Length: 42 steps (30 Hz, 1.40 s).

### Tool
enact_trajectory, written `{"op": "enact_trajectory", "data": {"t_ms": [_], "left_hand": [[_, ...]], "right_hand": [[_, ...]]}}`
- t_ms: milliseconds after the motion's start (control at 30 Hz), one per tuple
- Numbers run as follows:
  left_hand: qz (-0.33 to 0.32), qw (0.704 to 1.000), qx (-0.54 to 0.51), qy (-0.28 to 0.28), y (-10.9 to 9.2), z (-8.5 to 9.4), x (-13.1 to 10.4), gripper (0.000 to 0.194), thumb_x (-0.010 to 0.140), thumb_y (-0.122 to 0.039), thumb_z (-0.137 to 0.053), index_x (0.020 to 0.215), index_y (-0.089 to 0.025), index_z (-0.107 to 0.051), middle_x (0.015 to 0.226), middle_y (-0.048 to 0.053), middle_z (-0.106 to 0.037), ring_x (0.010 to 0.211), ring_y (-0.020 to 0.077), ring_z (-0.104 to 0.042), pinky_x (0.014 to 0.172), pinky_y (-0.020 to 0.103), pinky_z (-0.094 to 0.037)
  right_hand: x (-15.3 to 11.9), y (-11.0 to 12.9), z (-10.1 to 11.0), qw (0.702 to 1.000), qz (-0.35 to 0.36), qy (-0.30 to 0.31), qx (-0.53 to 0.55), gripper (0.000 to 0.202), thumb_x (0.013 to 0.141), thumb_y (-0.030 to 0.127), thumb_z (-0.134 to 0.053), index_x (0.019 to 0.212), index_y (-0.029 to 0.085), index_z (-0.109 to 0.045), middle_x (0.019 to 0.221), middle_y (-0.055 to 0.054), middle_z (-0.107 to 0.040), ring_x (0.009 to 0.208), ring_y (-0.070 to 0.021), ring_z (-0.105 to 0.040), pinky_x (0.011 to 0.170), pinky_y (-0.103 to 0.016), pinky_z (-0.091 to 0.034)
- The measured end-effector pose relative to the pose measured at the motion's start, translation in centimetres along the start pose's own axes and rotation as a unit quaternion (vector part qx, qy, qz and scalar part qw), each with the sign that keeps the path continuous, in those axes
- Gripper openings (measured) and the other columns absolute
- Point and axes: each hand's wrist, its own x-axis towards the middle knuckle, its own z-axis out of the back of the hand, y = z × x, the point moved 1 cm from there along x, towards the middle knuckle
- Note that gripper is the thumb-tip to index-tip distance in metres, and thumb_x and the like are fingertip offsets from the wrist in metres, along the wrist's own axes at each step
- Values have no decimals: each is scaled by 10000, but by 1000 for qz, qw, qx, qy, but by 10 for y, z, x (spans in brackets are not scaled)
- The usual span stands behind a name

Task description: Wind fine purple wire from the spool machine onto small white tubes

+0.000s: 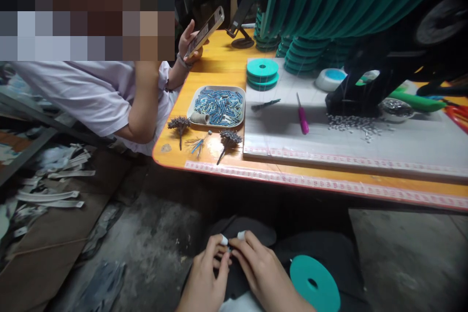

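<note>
The left hand (206, 273) and the right hand (261, 265) meet over the lap (281, 246), in front of the tabletop (226, 68) and below its near edge. The piece, small and bluish (229, 249), is where their fingertips come together. The grip is nearly closed on both sides: thumb and fingers are drawn in tight, and each hand seems to have hold of the piece, though overlapping fingers hide the exact contact. White covers (224, 240) sit on a fingertip of each hand.

The step looks like fine fingertip work on the piece. To do it well, I would let one hand pin the piece steady while the other makes small, even movements, pressing just firmly enough that it neither slips nor bends. Resting the wrists on the thighs should calm any shake, and turning the piece towards the light would help, since the lap is dim. Care is wise near the spool (321, 285) lying by the right forearm; an elbow could nudge it off.

As for direction, only a speck of the piece shows between the fingers. I cannot tell which way it points, nor how its long axis runs, nor whether either end pokes out past the fingertips.
</note>
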Motion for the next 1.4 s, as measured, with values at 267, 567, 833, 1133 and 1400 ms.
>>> {"op": "enact_trajectory", "data": {"t_ms": [267,567,833,1133,1400], "left_hand": [[-7,1000,19,11,-5,3,0,305,951,-418,-385,1163,-223,-487,1019,83,-678,890,160,-693,846,307,-587],[0,1000,4,31,-9,6,-2,251,951,-381,-393,1140,-226,-451,982,59,-642,871,144,-673,805,286,-560],[22,992,-88,90,-14,9,5,316,928,-367,-460,1192,-243,-340,839,-12,-571,677,108,-635,571,220,-517],[81,942,-281,161,-25,12,12,433,809,-434,-655,1075,-197,-408,787,-10,-587,629,119,-652,513,211,-531],[142,912,-333,192,-30,16,15,316,824,-370,-650,907,-66,-628,731,50,-622,549,48,-536,473,171,-541]], "right_hand": [[3,6,12,997,-1,31,68,394,952,91,-421,1271,257,-583,1133,-73,-643,996,-194,-674,890,-309,-552],[7,9,14,994,-18,44,99,292,947,124,-488,1193,243,-592,1036,-35,-657,970,-175,-656,859,-287,-528],[4,3,14,997,7,48,57,230,962,147,-486,1088,277,-627,985,-7,-668,881,-172,-682,727,-249,-480],[1,2,20,997,56,44,-12,218,984,145,-408,988,219,-613,904,-25,-627,757,-155,-649,644,-239,-416],[-6,1,28,995,55,46,-73,242,937,81,-413,1038,231,-573,919,-22,-620,767,-177,-649,612,-263,-394]]}}
